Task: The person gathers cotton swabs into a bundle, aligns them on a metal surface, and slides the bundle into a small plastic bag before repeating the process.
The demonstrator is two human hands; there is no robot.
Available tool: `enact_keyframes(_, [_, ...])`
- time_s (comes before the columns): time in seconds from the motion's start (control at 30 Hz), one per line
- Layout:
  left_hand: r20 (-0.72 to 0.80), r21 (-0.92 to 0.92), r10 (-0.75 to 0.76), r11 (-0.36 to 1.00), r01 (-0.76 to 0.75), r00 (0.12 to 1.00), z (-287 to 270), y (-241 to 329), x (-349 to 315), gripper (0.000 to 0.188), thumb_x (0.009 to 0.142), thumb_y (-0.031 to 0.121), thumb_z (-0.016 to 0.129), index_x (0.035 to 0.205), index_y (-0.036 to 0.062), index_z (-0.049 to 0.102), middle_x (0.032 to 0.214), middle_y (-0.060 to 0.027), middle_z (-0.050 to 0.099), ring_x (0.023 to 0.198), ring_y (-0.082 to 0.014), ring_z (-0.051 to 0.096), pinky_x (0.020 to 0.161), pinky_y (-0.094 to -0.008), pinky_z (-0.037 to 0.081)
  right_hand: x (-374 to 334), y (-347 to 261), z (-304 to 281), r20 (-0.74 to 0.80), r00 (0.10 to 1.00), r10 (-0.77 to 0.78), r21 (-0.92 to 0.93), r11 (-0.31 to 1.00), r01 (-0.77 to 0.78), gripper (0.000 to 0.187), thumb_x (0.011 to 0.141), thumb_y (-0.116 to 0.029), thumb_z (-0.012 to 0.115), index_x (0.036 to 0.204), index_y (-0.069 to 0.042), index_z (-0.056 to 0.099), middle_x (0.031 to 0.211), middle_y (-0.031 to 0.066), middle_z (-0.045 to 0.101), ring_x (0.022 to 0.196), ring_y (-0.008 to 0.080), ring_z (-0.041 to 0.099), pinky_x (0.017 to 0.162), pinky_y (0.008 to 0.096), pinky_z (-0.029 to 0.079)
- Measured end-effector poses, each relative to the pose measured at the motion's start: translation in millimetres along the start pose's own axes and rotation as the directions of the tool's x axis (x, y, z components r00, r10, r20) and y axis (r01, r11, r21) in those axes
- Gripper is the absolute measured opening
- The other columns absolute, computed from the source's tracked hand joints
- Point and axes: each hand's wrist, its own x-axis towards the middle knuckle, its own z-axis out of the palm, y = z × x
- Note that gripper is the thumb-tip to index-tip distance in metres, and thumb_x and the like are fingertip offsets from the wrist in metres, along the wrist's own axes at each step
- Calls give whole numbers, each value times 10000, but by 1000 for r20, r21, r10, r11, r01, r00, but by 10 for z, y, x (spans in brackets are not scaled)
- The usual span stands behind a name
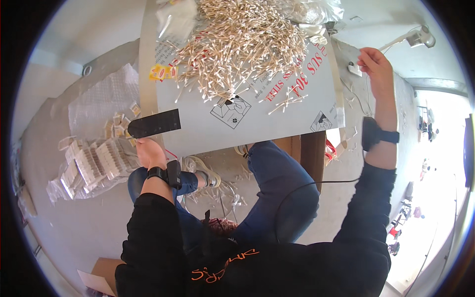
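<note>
A large heap of cotton swabs (247, 44) covers the far part of the grey metal-topped table (190, 136), with loose ones straying toward its near edge. My left hand (150, 152) is at the table's left edge, right below a flat black strip (156, 123) that juts past that edge. Its fingers are hidden, so I cannot tell whether it grips anything. Out beyond the table's right edge, my right hand (377, 69) is raised with thumb and fingertips pinched together. What lies in the pinch, if anything, is too small to make out.
Packed swab bundles (99, 161) in clear plastic sit left of the table, near small yellow-white packets (118, 123). Yellow labels (163, 72) and a clear bag (177, 20) lie on the tabletop. A cardboard box (297, 148) stands under it; a black cable (316, 183) crosses my leg.
</note>
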Motion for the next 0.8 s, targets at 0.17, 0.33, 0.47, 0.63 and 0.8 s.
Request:
enact_keyframes(0.17, [-15,-13,21,1000,-22,1000,-27,-1,-5,528,975,365,241,1183,36,598,1194,-209,613,1099,-426,565,934,-493,443,-382,256,-596,-12,999,38,-176,984,-40,162,915,-163,612,1023,-47,649,862,-6,650,756,78,595,655,216,450])
enact_keyframes(0.33, [15,-27,45,999,-45,999,-25,24,-25,540,976,370,237,1180,22,597,1198,-221,608,1109,-425,563,942,-493,437,-1061,1233,-587,-111,976,185,-187,961,-204,156,916,-202,617,995,-75,663,855,-19,648,758,76,598,660,243,468])
enact_keyframes(0.47, [31,-57,55,997,-54,998,17,-20,30,551,978,379,232,1183,21,597,1200,-223,608,1119,-428,557,945,-491,433,-1389,2047,321,-85,994,68,-413,906,-97,406,908,-309,620,1237,-75,574,1203,153,590,1126,264,559,928,365,461])
enact_keyframes(0.63, [-5,-103,144,984,-144,990,-23,-28,-39,549,975,335,250,1100,-71,597,1128,-310,598,1104,-471,532,940,-495,415,-1226,2134,1254,-85,992,-93,-553,833,31,569,889,-343,615,1385,-127,439,1381,163,447,1293,365,413,1079,460,341])
enact_keyframes(0.8, [-6,-40,114,993,-114,994,7,-44,5,552,979,372,234,1142,1,609,1181,-240,609,1110,-440,552,932,-498,437,-1102,1901,1872,-23,983,-184,-610,781,131,602,866,-424,631,1377,-153,464,1382,167,445,1343,338,353,1133,509,226])
